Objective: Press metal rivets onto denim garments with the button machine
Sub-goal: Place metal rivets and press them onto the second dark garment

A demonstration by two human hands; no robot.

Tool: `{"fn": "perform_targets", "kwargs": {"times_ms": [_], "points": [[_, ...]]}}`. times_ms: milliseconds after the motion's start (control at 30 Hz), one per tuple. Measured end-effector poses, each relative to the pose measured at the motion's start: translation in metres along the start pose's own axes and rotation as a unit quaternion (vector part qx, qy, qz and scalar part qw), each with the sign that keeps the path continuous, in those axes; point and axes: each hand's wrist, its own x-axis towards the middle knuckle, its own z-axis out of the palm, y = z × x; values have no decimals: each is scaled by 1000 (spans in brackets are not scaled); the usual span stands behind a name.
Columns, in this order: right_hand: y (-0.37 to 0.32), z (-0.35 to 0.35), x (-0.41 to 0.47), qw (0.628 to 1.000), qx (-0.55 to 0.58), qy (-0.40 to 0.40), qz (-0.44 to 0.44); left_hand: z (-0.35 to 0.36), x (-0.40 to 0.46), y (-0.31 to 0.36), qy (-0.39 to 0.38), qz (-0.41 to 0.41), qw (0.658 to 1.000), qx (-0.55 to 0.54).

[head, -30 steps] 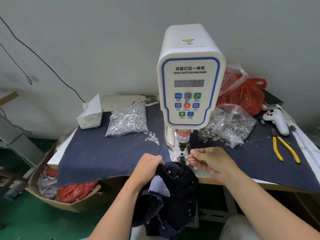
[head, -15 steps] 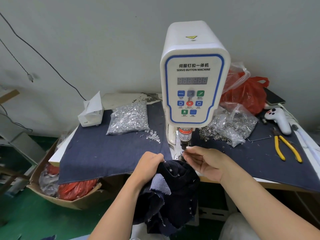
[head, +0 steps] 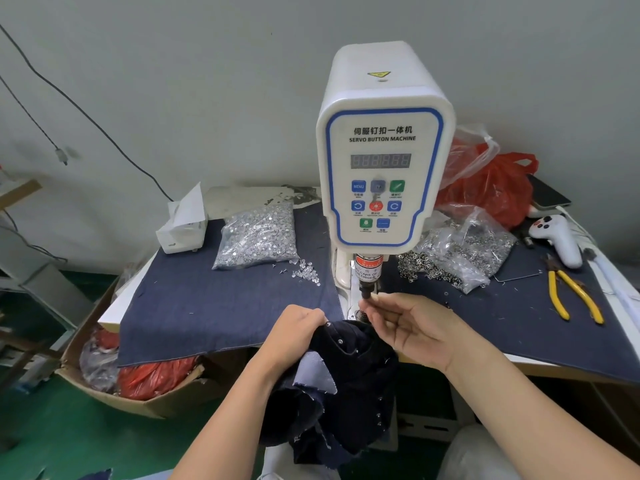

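Note:
A white servo button machine (head: 382, 161) stands on the table, its black punch head (head: 366, 289) hanging just above the lower die. My left hand (head: 294, 332) grips a bunched dark denim garment (head: 346, 386) at the table's front edge; several small rivets show on its fabric. My right hand (head: 412, 327) is raised to the punch tip, thumb and forefinger pinched there on what looks like a small rivet; the piece itself is too small to make out.
A clear bag of silver rivets (head: 258, 237) lies left of the machine, another bag of metal rings (head: 460, 251) right of it. Yellow pliers (head: 571, 292), a white controller (head: 559, 239) and red plastic bags (head: 491, 188) sit at the right. A tissue box (head: 183, 226) sits back left, a cardboard box (head: 114, 386) below.
My right hand has risen from beside the lower die to the punch tip, fingers pinched there. My left hand keeps its hold on the denim and has barely moved.

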Motion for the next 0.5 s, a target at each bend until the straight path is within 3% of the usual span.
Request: {"fn": "perform_targets", "kwargs": {"times_ms": [100, 167, 200, 267, 300, 333, 433, 500], "points": [[-2, -6, -10, 999, -46, -11, -24, -4, -9, 2, -55, 15, 998, -27], [-1, -10, -17, 979, -171, 32, -103, -5, -15, 5, -109, 29, 992, -49], [0, -13, -21, 943, -277, 67, -172, -6, -17, 7, -128, 36, 989, -58], [3, -21, -30, 801, -497, 101, -319, -7, -19, 10, -150, 48, 983, -91], [4, -25, -33, 741, -566, 66, -355, -8, -19, 12, -153, 49, 981, -112], [5, -30, -35, 706, -610, 22, -360, -9, -18, 16, -153, 44, 978, -131], [7, -38, -39, 713, -612, -82, -333, -7, -19, 21, -168, 27, 966, -196], [8, -40, -36, 691, -625, -101, -350, -4, -24, 23, -196, 40, 953, -229]]}}
